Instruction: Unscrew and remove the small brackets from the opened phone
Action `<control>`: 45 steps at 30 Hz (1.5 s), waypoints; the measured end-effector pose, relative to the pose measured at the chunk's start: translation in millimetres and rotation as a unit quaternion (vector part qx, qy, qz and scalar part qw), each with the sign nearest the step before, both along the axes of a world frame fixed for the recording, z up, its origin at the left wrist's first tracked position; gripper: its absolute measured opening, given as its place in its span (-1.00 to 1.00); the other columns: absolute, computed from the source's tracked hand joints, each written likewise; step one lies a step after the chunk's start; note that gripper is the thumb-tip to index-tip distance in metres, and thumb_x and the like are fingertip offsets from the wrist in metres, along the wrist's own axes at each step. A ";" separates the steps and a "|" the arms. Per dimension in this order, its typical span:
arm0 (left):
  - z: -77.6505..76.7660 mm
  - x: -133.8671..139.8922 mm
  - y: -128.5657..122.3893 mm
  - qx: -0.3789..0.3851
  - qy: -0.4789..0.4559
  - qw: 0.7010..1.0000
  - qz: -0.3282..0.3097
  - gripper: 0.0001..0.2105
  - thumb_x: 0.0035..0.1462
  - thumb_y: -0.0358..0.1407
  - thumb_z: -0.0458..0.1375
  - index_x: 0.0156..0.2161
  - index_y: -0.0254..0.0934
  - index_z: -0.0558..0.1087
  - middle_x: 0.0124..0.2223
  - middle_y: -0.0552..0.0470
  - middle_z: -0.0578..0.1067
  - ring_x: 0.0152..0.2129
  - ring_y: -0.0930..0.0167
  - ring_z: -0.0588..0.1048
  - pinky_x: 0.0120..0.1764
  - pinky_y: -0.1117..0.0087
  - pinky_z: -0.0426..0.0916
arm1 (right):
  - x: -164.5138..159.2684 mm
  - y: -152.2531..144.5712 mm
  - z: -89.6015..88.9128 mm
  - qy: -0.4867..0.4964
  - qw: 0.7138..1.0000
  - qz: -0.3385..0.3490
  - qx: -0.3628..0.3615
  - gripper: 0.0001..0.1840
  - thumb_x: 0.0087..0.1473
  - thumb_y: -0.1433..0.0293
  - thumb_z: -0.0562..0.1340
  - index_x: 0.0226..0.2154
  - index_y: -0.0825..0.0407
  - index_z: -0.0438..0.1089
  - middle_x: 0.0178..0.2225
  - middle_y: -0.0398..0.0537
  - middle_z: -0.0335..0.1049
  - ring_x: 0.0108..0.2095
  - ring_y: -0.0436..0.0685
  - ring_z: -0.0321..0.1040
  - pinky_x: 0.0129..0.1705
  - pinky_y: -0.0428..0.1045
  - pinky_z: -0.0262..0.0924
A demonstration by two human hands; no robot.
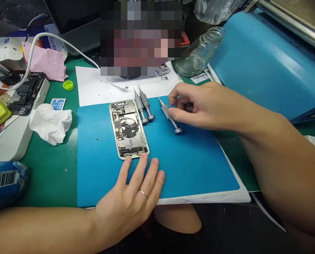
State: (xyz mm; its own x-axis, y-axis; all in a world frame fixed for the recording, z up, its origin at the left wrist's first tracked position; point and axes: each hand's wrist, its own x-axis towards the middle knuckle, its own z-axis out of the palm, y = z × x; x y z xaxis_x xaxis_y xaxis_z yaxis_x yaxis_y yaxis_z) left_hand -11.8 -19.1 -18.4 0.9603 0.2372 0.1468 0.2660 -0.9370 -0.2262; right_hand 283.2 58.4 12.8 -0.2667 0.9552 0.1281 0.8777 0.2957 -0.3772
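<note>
An opened phone (129,128) lies on the blue mat (189,169), its boards and inner parts exposed and no screen on it. My left hand (132,192) rests below it, fingers spread, with fingertips at the phone's bottom edge. A ring is on one finger. To the right, a grey precision screwdriver (169,116) lies at a slant, tip pointing away from me. My right hand (197,104) is beside that screwdriver, thumb and index finger apart, the other fingers curled. Whether the thumb touches the handle I cannot tell. Two similar screwdrivers (144,104) lie against the phone's right side.
Tiny metal bits (97,139) lie left of the phone. Further left are a crumpled tissue (51,123), a green cap (68,85) and another phone part (28,93). A white cable (67,44) arches over the back. A glass jar (199,53) leans at back right.
</note>
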 end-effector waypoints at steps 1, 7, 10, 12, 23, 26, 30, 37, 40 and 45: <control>0.0 0.0 0.1 -0.001 0.000 1.000 -0.001 -0.46 0.42 -0.23 -0.04 0.39 -0.45 0.25 0.43 -0.30 0.26 0.33 -0.09 0.28 0.23 -0.15 0.28 | 0.2 0.3 -1.3 0.003 1.000 -0.002 -0.025 -0.86 0.13 0.28 0.23 -0.31 -0.06 0.24 -0.65 -0.28 0.31 -0.65 0.01 0.23 -0.50 -0.04 0.04; -1.3 1.4 -0.4 0.014 -0.009 1.000 0.005 -0.47 0.41 -0.26 0.00 0.40 -0.43 0.24 0.42 -0.28 0.28 0.33 -0.07 0.30 0.23 -0.13 0.28 | -0.3 4.9 -11.7 0.028 0.997 0.002 -0.065 -0.82 0.08 0.31 0.26 -0.27 -0.07 0.23 -0.62 -0.28 0.30 -0.61 0.04 0.24 -0.48 -0.01 0.06; -1.8 1.5 -1.4 0.010 -0.007 1.000 0.005 -0.46 0.41 -0.26 -0.01 0.41 -0.44 0.24 0.42 -0.29 0.27 0.33 -0.08 0.29 0.23 -0.14 0.27 | -6.1 8.2 -15.9 0.047 0.998 -0.027 -0.028 -0.86 0.14 0.29 0.22 -0.23 -0.06 0.29 -0.58 -0.25 0.32 -0.57 0.04 0.25 -0.44 -0.01 0.07; -1.9 0.9 -1.8 0.006 -0.005 1.000 0.003 -0.45 0.41 -0.25 -0.02 0.41 -0.44 0.23 0.43 -0.29 0.26 0.33 -0.09 0.28 0.23 -0.15 0.27 | -9.9 10.1 -18.7 0.060 0.997 -0.049 -0.012 -0.85 0.17 0.28 0.21 -0.20 -0.03 0.32 -0.56 -0.22 0.33 -0.55 0.04 0.26 -0.42 -0.02 0.08; -3.2 0.8 -1.5 0.008 -0.012 1.000 0.006 -0.46 0.41 -0.25 -0.02 0.40 -0.45 0.25 0.41 -0.29 0.29 0.31 -0.07 0.31 0.22 -0.13 0.26 | -17.1 7.7 -19.0 0.054 0.995 0.035 0.082 -0.75 0.29 0.18 0.24 -0.23 0.01 0.49 -0.46 -0.11 0.39 -0.43 0.09 0.35 -0.33 0.02 0.17; -3.4 0.3 -1.8 0.011 -0.018 1.000 0.006 -0.46 0.41 -0.24 -0.02 0.40 -0.44 0.26 0.40 -0.29 0.30 0.31 -0.07 0.32 0.22 -0.13 0.24 | -16.2 8.0 -20.1 0.039 0.989 0.093 0.109 -0.74 0.28 0.16 0.28 -0.27 0.02 0.51 -0.34 -0.04 0.40 -0.31 0.13 0.39 -0.27 0.03 0.24; -3.8 -0.2 -2.2 0.010 -0.015 1.000 0.003 -0.45 0.41 -0.24 -0.01 0.41 -0.44 0.25 0.41 -0.30 0.28 0.32 -0.09 0.30 0.24 -0.16 0.19 | -12.8 9.8 -24.3 0.028 0.984 0.127 0.118 -0.80 0.30 0.24 0.27 -0.28 0.01 0.50 -0.28 0.00 0.41 -0.23 0.16 0.41 -0.21 0.06 0.32; -4.2 0.7 -1.8 0.018 -0.020 1.000 0.006 -0.48 0.42 -0.27 -0.01 0.40 -0.42 0.27 0.40 -0.29 0.31 0.31 -0.06 0.32 0.23 -0.15 0.20 | -14.6 5.9 -16.8 0.106 0.971 0.123 0.177 -0.84 0.25 0.32 0.29 -0.38 -0.04 0.43 0.01 0.03 0.55 0.05 0.28 0.46 0.10 0.22 0.37; -4.4 0.7 -2.5 0.018 -0.018 1.000 0.006 -0.48 0.42 -0.26 -0.01 0.39 -0.41 0.28 0.40 -0.28 0.31 0.31 -0.06 0.31 0.23 -0.13 0.22 | -18.9 3.0 -14.3 0.248 0.951 0.113 0.144 -0.85 0.19 0.34 0.34 -0.42 -0.08 0.44 -0.02 -0.10 0.61 0.07 0.25 0.51 0.17 0.22 0.38; -5.4 1.1 -3.8 0.014 -0.023 1.000 0.011 -0.47 0.42 -0.24 -0.02 0.40 -0.42 0.26 0.41 -0.29 0.29 0.33 -0.06 0.30 0.23 -0.13 0.25 | -25.8 0.7 -10.9 0.453 0.884 0.046 0.107 -0.80 0.17 0.20 0.39 -0.44 -0.11 0.50 -0.23 -0.13 0.67 -0.04 0.24 0.59 0.14 0.21 0.44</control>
